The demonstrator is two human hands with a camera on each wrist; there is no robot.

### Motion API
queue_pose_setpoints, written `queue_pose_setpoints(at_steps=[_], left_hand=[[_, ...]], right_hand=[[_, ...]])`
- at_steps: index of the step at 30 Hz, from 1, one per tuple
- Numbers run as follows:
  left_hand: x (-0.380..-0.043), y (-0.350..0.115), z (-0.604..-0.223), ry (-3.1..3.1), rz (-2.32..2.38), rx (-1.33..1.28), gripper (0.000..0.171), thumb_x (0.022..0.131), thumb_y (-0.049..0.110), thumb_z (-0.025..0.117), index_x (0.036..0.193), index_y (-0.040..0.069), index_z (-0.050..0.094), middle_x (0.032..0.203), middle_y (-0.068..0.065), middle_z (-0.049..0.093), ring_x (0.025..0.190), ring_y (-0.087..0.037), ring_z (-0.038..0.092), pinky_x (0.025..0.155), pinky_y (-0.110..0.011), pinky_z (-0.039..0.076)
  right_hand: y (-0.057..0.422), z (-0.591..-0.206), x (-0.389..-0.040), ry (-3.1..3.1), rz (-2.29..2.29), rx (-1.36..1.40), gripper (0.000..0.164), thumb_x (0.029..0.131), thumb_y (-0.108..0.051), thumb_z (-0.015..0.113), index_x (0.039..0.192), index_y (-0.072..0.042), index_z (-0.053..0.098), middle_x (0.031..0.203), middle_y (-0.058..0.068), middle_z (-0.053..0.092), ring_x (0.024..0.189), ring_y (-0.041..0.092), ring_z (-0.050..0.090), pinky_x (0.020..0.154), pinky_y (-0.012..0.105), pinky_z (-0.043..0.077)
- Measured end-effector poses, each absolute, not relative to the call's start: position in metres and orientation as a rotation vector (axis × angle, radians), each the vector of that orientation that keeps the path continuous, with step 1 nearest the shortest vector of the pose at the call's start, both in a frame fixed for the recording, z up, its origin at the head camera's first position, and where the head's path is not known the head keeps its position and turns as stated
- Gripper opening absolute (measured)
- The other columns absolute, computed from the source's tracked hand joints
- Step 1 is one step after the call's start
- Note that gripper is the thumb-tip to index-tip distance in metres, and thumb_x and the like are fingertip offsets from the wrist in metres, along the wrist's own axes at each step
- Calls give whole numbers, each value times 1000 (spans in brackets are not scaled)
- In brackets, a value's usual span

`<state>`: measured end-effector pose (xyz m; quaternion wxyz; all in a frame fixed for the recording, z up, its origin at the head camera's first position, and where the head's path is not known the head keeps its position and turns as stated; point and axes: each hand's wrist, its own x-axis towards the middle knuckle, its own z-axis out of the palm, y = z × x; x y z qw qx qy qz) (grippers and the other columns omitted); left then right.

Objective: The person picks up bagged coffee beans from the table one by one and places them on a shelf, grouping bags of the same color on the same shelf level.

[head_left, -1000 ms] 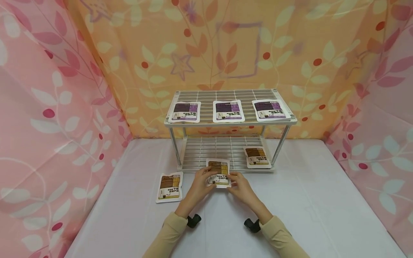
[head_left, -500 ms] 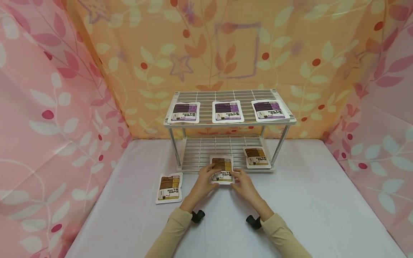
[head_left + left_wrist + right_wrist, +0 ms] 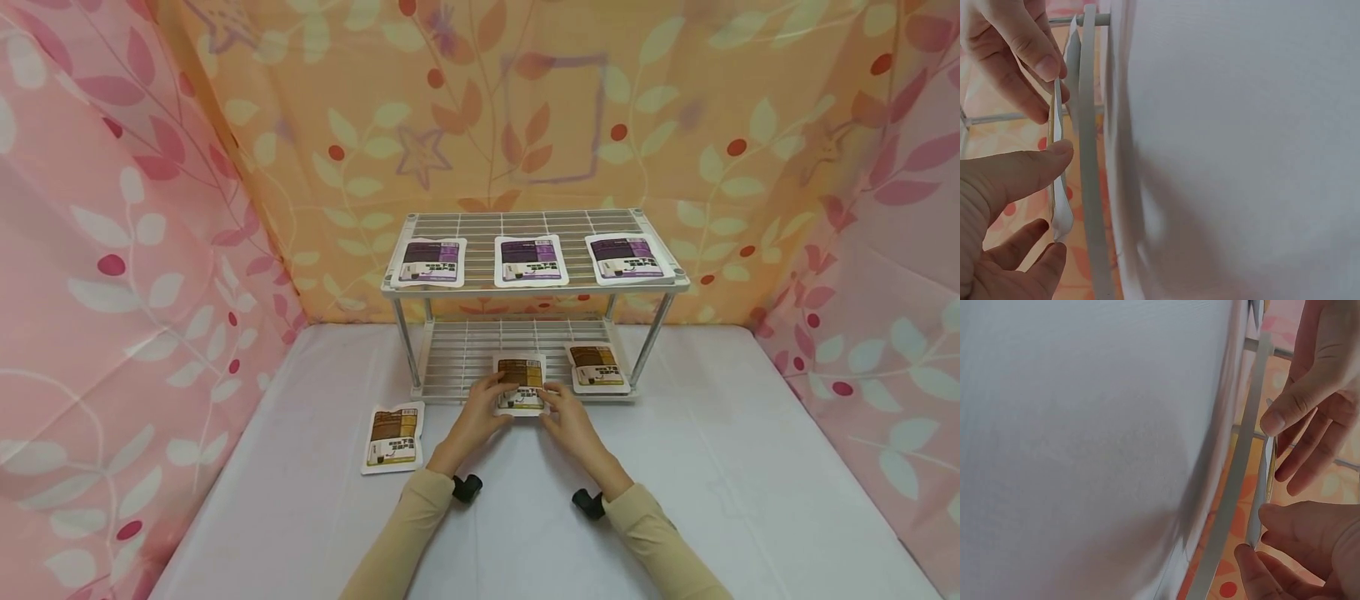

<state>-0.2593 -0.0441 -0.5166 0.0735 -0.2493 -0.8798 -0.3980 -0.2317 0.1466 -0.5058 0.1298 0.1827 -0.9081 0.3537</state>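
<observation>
Between both hands is a white-edged pouch [image 3: 522,375] with a brown and yellow label, over the front of the lower rack shelf [image 3: 457,367]. My left hand [image 3: 480,412] pinches its left edge, and my right hand [image 3: 570,421] pinches its right edge. From the left wrist view, the pouch [image 3: 1060,200] appears edge-on beside the shelf's front rail [image 3: 1089,156]; the right wrist view has the same pouch [image 3: 1260,494] a little apart from the rail. A second brown pouch [image 3: 597,367] lies on the lower shelf at right. Another brown pouch [image 3: 393,438] rests on the table, left of the rack.
Three purple-labelled pouches [image 3: 531,260] lie in a row on the top shelf [image 3: 480,223] of the white wire rack. Metal posts [image 3: 652,335] hold up the top shelf. A white cloth [image 3: 712,467] covers the table, with patterned fabric [image 3: 300,125] behind and at the sides.
Both hands have carried the pouch forward and slightly right, from the shelf's front edge to farther over the lower shelf. The other pouches have stayed in place.
</observation>
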Motion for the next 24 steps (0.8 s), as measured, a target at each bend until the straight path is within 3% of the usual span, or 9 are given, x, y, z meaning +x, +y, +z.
queue_pose_setpoints(at_steps=[9,24], left_hand=[[-274,-42,-523,-2613,-1218,-723,48,74,3,75,120,6,61,136,-21,44,127,-40,37,103,-53,34],[-293,-38,-527,-2614,-1166,-766,41,77,7,73,117,2,63,128,-20,53,120,-38,46,101,-50,36]], right_hand=[[145,-509,-242,-2657,993,482,34,82,1,65,114,9,60,121,22,54,109,38,55,87,45,49],[144,-512,-260,-2653,976,446,28,83,2,63,110,9,63,116,22,57,108,37,55,89,46,48]])
